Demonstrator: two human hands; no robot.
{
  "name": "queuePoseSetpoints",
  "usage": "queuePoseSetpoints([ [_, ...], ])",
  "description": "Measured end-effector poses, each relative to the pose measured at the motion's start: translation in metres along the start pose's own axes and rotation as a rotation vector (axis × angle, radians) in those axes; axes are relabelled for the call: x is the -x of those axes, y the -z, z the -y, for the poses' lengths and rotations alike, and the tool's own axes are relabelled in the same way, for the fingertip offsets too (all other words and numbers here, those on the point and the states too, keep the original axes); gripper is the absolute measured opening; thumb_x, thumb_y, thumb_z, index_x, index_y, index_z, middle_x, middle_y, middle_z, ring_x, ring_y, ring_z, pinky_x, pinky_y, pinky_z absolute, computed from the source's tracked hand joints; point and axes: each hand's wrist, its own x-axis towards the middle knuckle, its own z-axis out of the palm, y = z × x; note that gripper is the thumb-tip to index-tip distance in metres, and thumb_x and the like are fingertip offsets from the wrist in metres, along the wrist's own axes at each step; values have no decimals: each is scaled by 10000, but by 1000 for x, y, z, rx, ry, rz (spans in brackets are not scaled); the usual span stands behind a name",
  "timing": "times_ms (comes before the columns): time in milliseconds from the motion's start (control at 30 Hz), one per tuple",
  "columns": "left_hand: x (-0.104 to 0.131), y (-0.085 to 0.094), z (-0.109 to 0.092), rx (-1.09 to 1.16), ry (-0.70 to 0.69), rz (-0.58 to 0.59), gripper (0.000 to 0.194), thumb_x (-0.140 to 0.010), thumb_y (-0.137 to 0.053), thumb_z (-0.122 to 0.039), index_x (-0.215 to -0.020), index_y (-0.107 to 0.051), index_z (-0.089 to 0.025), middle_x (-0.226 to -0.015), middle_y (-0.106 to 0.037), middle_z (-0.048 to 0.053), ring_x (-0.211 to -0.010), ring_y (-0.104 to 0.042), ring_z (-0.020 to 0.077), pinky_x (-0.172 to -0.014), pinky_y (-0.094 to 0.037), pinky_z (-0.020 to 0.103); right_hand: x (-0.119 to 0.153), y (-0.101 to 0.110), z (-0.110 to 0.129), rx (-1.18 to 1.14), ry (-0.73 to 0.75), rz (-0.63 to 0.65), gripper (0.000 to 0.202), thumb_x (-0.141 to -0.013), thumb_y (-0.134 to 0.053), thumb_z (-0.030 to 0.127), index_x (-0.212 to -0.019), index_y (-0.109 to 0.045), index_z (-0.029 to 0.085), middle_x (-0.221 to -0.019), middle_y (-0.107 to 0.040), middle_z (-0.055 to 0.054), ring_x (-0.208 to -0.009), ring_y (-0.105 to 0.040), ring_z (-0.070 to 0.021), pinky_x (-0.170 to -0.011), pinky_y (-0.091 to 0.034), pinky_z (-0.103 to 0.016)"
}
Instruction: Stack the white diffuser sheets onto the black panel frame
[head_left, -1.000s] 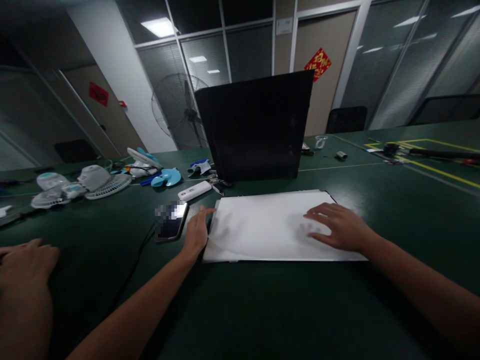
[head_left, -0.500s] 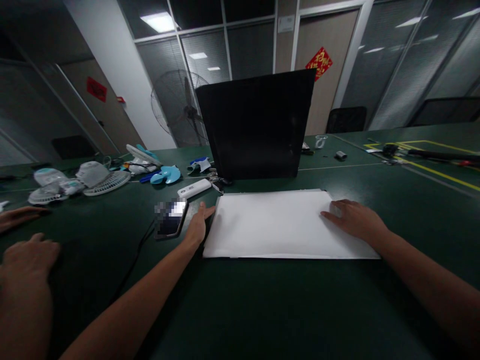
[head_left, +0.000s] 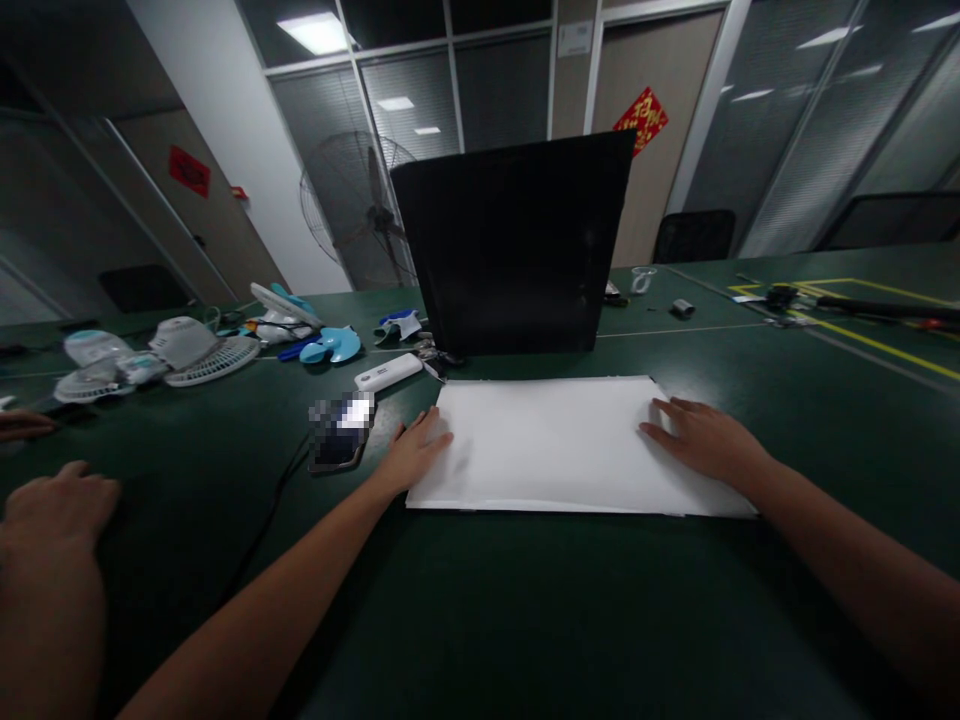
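Flat on the green table in front of me lies white paper [head_left: 547, 445], which looks like more than one sheet along its near edge. My left hand [head_left: 417, 450] rests on its left edge, fingers extended and slightly apart. On the right side, my right hand [head_left: 701, 438] lies palm down over the edge, its fingers spread on the surface. Left of my left hand are a phone [head_left: 345, 440], partly pixelated, and a white slim device [head_left: 388, 373]. Behind the paper stands a large black panel [head_left: 517, 250], tilted slightly.
Another person's hand [head_left: 64, 500] and forearm are at the left edge. White fan parts [head_left: 184, 350] and a light-blue fan blade [head_left: 334, 345] lie at the back left. A dark cable [head_left: 281, 490] runs from the phone. A small grey cylinder [head_left: 682, 308] sits back right.
My left hand has moved from beside the paper's left edge onto it, fingers now over the top. My right hand stays nearly in place. The other person's farther hand has drawn back leftward.
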Motion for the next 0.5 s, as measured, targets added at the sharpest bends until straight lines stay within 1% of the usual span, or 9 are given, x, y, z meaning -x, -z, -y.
queuePoseSetpoints([
  [100,4,-2,-2,-79,-29,20,722,-906,-512,-547,-1540,-461,-204,-1688,-320,148,-1596,-238,320,-1288,-62,594,-1,-4,-3,-1,4,-2,849,-983,-246,745,-1485,-584,150,-1417,-633,-211,-1262,-626,-391,-1051,-491,-592],
  [200,8,-3,-5,-211,-107,33,712,-910,-509,-467,-1549,-437,-159,-1698,-295,176,-1605,-220,303,-1294,-100,576,-1,-6,-3,16,2,20,869,-992,-210,739,-1506,-552,129,-1470,-587,-227,-1325,-586,-385,-1100,-461,-577],
  [300,10,-2,-9,-321,-152,52,694,-912,-483,-386,-1546,-439,-109,-1690,-311,201,-1604,-226,301,-1296,-164,554,-1,-6,-1,3,12,28,888,-994,-211,733,-1528,-522,95,-1503,-545,-258,-1392,-525,-407,-1118,-443,-597],
  [367,11,-1,-11,-328,-148,64,695,-887,-490,-341,-1538,-453,-98,-1681,-335,199,-1600,-238,297,-1303,-175,528,0,-6,-1,-22,17,30,877,-994,-240,725,-1528,-525,89,-1510,-537,-263,-1424,-490,-416,-1127,-436,-607],
  [433,12,-1,-13,-325,-146,74,696,-892,-481,-345,-1539,-452,-88,-1683,-331,200,-1600,-235,291,-1308,-172,499,1,-6,0,-42,12,32,855,-998,-271,709,-1527,-529,89,-1524,-529,-256,-1454,-458,-409,-1154,-417,-603],
  [500,14,-2,-15,-329,-139,81,709,-927,-458,-409,-1547,-434,-66,-1690,-302,217,-1605,-209,301,-1310,-161,493,1,-5,1,-42,15,35,837,-1009,-269,689,-1538,-516,90,-1553,-502,-247,-1466,-449,-393,-1175,-405,-589],
])
